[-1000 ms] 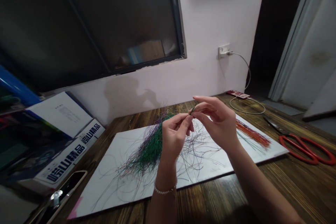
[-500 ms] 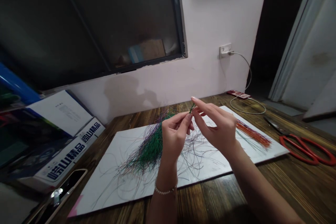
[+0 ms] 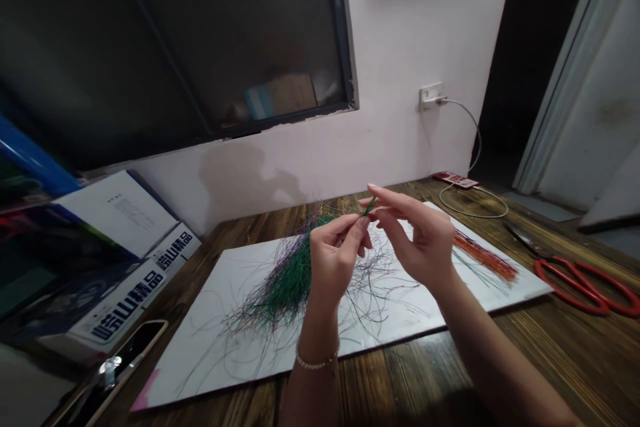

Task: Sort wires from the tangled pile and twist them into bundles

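Note:
My left hand [image 3: 334, 250] pinches a small bunch of thin green wire-like strands [image 3: 370, 205] between thumb and fingertips, above a white board [image 3: 200, 333]. Close to the upper end of that bunch is my right hand [image 3: 423, 233], its index finger stretched out and its thumb apart from it. Whether its fingertips touch the strands I cannot tell. Behind and left of my left hand lies a big loose pile of green and purple strands [image 3: 290, 277]. A bundle of orange and red strands [image 3: 487, 259] rests on the board's right side, with a few green ones beside it.
Red-handled scissors [image 3: 583, 283] lie right of the board on the wooden table [image 3: 420, 380]. A phone [image 3: 455, 179] with a charging cable [image 3: 493, 213] is at the back right. White boxes [image 3: 120, 287] and another phone [image 3: 127, 363] sit at the left.
My right hand's fingers have shifted slightly around the tip of the green strands, and another finger now shows behind it. My left hand keeps its pinch.

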### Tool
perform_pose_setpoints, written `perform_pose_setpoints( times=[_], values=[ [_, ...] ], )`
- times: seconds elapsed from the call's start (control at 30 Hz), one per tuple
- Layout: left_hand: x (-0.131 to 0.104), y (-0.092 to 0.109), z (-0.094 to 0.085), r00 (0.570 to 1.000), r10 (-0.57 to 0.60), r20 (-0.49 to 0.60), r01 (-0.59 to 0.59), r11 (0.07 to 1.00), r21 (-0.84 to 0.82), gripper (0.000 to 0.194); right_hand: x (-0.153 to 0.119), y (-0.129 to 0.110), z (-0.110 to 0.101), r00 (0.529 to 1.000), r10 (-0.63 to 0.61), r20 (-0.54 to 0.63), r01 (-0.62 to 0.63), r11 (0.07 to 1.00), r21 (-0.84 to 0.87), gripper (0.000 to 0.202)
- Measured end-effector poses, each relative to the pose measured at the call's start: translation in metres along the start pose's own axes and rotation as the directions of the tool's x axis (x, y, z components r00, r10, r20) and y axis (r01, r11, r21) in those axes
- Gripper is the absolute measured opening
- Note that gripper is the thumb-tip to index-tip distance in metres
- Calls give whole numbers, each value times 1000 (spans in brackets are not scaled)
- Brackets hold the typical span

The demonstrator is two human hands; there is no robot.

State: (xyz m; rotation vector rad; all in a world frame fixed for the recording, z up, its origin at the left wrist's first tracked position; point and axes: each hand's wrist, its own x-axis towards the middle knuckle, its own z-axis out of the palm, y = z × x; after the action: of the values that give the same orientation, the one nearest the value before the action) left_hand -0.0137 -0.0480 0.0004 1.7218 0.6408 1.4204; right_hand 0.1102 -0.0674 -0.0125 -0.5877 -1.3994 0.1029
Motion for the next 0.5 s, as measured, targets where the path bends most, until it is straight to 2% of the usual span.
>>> perform_pose_setpoints(
  times=[0.13,0.2,0.3,0.5],
  values=[
    [-1,3,-2,999,11,38,-11,1000,4,29,2,-4,0,991,130,42,-135,975,176,43],
    [-1,4,-3,998,26,60,-26,1000,13,29,3,-3,-1,982,175,65,-186,944,272,35],
    [-2,5,-5,996,43,80,-47,998,47,29,4,0,-2,983,166,76,-182,922,341,19],
    [-3,6,-5,992,82,94,-91,991,98,22,5,-3,-5,987,123,99,-150,930,335,20]
  ],
)
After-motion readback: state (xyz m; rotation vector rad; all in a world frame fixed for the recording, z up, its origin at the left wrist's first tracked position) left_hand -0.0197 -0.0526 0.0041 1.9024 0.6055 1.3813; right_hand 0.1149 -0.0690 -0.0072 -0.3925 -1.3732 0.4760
